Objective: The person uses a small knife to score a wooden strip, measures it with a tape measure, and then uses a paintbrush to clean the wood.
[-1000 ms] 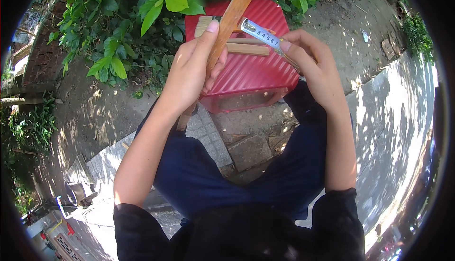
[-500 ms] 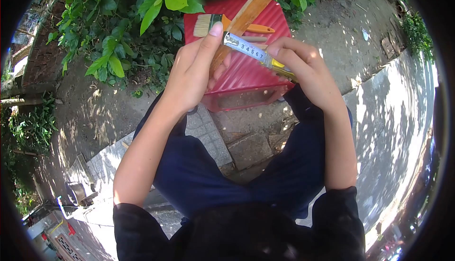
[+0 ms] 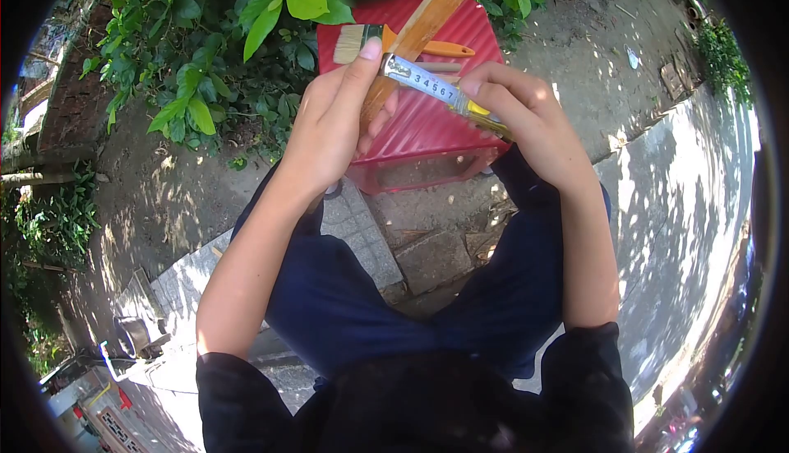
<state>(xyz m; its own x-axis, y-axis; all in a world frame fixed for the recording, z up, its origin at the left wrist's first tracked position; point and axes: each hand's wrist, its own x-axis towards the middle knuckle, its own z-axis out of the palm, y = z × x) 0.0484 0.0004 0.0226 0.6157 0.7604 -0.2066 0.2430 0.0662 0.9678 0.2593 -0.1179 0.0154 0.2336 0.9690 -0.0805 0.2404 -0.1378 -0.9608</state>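
My left hand is closed around a curved strip of wood, which slants up and away to the right. Its thumb presses at the metal end of a tape measure, whose short pulled-out blade crosses the wood with the numbers 3 to 7 showing. At the other end my right hand grips the yellow case, mostly hidden by the fingers. Below both hands stands a red plastic stool. On it lies a paintbrush with an orange handle and pale bristles, partly behind the wood.
Leafy green branches hang close at the left and beyond the stool. Another thin grey stick rests on the stool top. Paving slabs and bare soil lie around my knees, with sunlit concrete to the right.
Both hands, with the wood and the tape measure, have shifted very slightly to the left. The grips look the same.
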